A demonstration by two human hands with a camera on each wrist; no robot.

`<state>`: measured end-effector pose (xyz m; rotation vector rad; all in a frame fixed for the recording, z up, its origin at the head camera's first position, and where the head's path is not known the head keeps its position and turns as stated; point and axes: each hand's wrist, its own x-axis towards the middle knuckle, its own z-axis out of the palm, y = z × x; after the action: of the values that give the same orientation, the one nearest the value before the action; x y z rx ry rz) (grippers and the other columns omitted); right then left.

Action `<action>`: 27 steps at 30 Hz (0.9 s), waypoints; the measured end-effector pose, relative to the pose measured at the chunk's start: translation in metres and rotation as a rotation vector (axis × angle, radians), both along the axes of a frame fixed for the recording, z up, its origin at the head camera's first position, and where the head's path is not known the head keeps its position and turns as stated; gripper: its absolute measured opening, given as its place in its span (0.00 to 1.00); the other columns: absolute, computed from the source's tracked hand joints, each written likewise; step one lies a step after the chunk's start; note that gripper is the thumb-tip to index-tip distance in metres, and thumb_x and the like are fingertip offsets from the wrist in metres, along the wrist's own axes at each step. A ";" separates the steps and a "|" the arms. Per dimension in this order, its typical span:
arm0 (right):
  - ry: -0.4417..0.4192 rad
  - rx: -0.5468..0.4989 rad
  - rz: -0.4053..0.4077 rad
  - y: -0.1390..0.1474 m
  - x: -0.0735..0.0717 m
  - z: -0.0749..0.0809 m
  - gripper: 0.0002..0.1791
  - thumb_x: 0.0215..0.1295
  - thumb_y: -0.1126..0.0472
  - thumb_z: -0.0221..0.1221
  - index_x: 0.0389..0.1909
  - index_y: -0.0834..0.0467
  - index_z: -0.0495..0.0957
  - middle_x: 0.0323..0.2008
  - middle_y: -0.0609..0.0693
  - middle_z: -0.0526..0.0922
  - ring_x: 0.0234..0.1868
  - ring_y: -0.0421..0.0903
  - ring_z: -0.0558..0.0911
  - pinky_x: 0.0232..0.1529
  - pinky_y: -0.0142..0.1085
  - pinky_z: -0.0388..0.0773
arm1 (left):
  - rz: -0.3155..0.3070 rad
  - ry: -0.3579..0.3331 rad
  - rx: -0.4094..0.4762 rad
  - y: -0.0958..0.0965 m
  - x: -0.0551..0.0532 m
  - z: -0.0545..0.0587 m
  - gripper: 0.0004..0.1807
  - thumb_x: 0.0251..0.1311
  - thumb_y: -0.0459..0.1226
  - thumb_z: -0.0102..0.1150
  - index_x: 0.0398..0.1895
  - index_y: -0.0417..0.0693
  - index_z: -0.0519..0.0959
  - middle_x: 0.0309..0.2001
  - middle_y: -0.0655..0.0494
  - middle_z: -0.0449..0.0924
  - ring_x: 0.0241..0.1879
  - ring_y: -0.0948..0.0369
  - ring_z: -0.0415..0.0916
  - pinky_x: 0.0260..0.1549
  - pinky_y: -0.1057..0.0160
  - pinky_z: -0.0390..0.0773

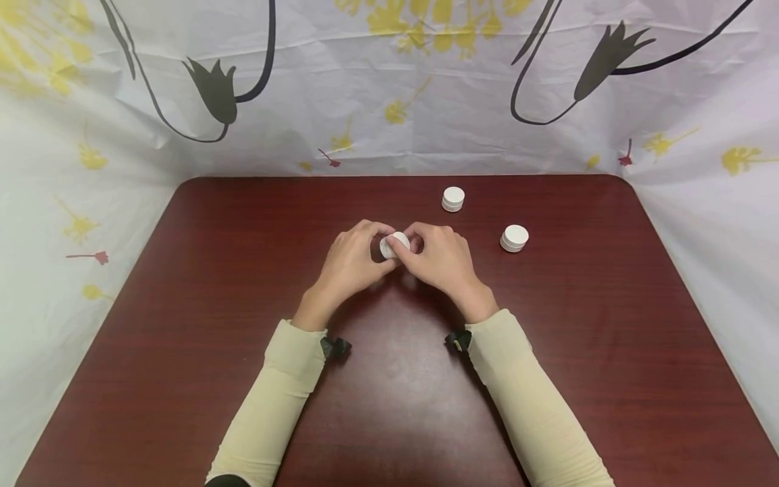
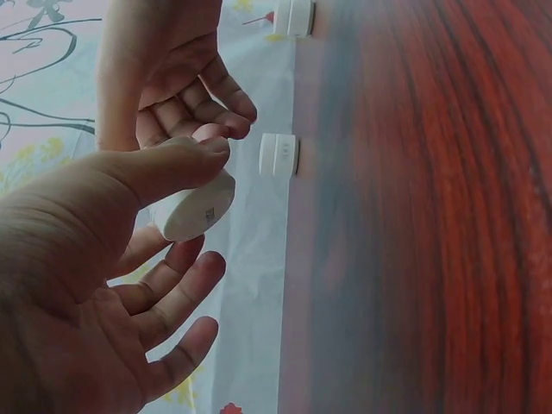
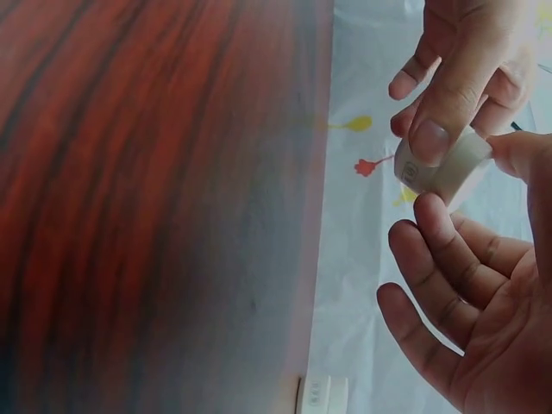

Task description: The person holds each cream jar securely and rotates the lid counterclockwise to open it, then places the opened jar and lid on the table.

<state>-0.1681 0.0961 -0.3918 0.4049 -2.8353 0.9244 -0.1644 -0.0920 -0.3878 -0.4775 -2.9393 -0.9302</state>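
Centrally, in the head view, a small white jar [image 1: 388,249] sits between the two hands, tilted, with the left hand [image 1: 351,258] on one side of it and the right hand [image 1: 443,257] on the other. Both hands pinch it, and the right thumb lies across its top. Two more white jars stand on the dark red table [image 1: 207,325], beyond the right hand and to its right: a farther one [image 1: 453,199] near the back edge, and a nearer one [image 1: 514,238]. Behind them hangs a white cloth [image 1: 365,101] with flower prints.

From the left wrist, the left thumb lies over the held jar, partly hiding it, while the hand's lower fingers spread loosely below. The right hand reaches it from above in this view, and the jar is apart from the tabletop.

From the right wrist, the left thumb presses one side of the jar and the right thumb touches its other end; the right hand's outer fingers extend away from it.
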 end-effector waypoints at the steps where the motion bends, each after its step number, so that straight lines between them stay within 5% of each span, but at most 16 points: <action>1: 0.000 -0.003 0.003 0.000 0.000 0.000 0.19 0.71 0.35 0.60 0.36 0.46 0.86 0.23 0.41 0.83 0.25 0.44 0.79 0.29 0.42 0.74 | 0.005 0.003 -0.001 0.000 0.000 0.000 0.26 0.58 0.46 0.77 0.59 0.53 0.83 0.61 0.53 0.83 0.63 0.52 0.81 0.67 0.45 0.74; 16: 0.006 -0.038 0.067 -0.002 0.000 -0.004 0.17 0.72 0.41 0.59 0.49 0.47 0.86 0.35 0.43 0.85 0.35 0.44 0.82 0.37 0.46 0.79 | -0.010 0.019 -0.030 -0.005 0.000 0.001 0.25 0.58 0.46 0.75 0.59 0.55 0.85 0.59 0.53 0.86 0.60 0.53 0.82 0.64 0.45 0.72; 22: 0.001 -0.009 0.072 -0.001 0.000 -0.004 0.25 0.72 0.41 0.59 0.61 0.50 0.83 0.49 0.47 0.88 0.44 0.48 0.86 0.44 0.52 0.83 | -0.007 0.026 -0.033 -0.006 -0.001 0.000 0.25 0.58 0.45 0.75 0.60 0.53 0.85 0.58 0.53 0.86 0.59 0.53 0.82 0.64 0.45 0.73; 27: -0.019 -0.012 0.031 0.000 -0.001 -0.002 0.30 0.76 0.33 0.51 0.62 0.50 0.82 0.43 0.45 0.89 0.42 0.46 0.87 0.44 0.53 0.83 | -0.007 0.024 -0.026 -0.006 0.000 0.001 0.27 0.57 0.47 0.77 0.61 0.54 0.85 0.58 0.53 0.86 0.58 0.51 0.83 0.64 0.45 0.72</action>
<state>-0.1689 0.0958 -0.3935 0.4430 -2.8467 0.9551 -0.1644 -0.0984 -0.3870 -0.4973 -2.9335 -0.8822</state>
